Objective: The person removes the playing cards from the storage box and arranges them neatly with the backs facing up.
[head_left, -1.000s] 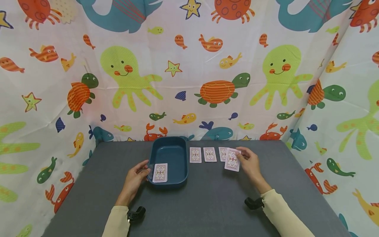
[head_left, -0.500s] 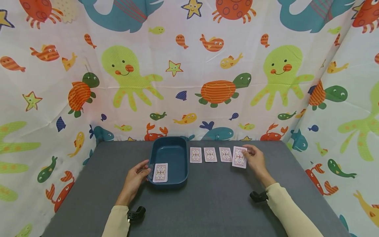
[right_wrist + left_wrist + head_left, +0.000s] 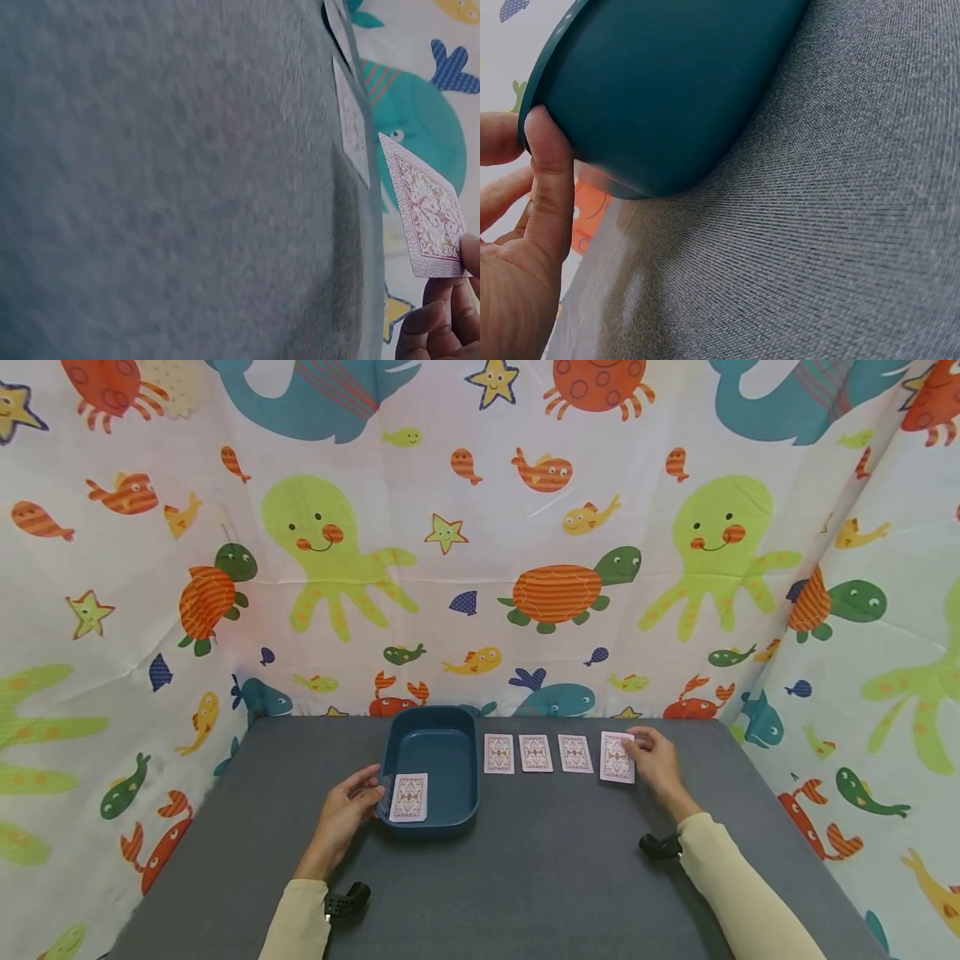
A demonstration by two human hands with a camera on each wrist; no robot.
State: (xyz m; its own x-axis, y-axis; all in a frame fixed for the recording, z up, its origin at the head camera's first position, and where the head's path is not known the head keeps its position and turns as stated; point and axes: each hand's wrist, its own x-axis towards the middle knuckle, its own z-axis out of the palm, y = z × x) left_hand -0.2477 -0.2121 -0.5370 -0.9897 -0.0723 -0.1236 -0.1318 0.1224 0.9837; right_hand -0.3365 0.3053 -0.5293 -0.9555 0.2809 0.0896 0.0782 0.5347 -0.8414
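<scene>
The right grip (image 3: 657, 766) pinched a card (image 3: 616, 758) above the bench (image 3: 525, 877), near its back edge, slightly closer to the right corner than half a second earlier. The left grip (image 3: 347, 810) still pinched the tray (image 3: 435, 756) by its rim.

Plain cream sleeves (image 3: 295, 920) end beside black wrist devices (image 3: 347, 902), seemingly curved in shape

White sea-creature fabric (image 3: 480, 539) backs a grey table (image 3: 525, 868).
</scene>
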